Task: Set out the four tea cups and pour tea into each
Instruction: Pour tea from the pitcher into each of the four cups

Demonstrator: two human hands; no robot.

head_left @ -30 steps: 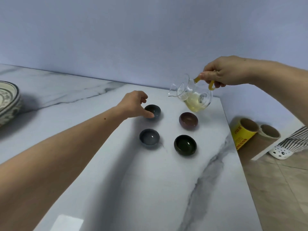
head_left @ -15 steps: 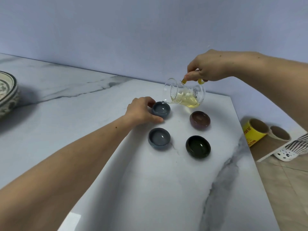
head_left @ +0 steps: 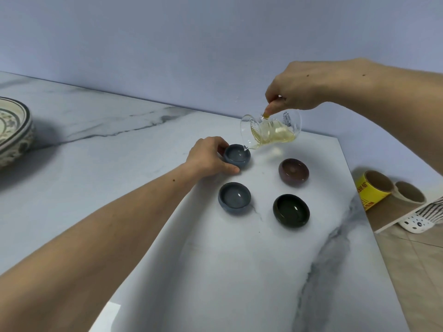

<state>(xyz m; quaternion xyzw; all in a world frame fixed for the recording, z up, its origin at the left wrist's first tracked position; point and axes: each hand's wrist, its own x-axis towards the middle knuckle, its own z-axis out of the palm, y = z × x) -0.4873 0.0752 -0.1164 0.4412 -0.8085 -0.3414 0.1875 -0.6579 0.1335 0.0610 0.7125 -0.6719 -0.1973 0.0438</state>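
Observation:
Four small tea cups stand in a square on the marble table (head_left: pixel 215 271): a far blue cup (head_left: pixel 237 156), a near blue cup (head_left: pixel 234 198), a brown cup (head_left: pixel 293 172) and a dark green cup (head_left: pixel 291 210). My left hand (head_left: pixel 208 158) grips the far blue cup from its left side. My right hand (head_left: pixel 309 86) holds a glass pitcher (head_left: pixel 271 131) by its yellow handle, tipped steeply left. Pale yellow tea sits at the spout, which touches over the far blue cup's rim.
A stack of patterned bowls (head_left: pixel 13 130) sits at the table's far left edge. Off the table's right edge, on a lower board, lie a yellow tape roll (head_left: pixel 372 188), a brown roll (head_left: pixel 410 191) and a white perforated object (head_left: pixel 416 221). A wall runs behind.
The pitcher has moved left and tipped further, its spout coming down over the far blue cup. My left hand has closed more firmly around that cup.

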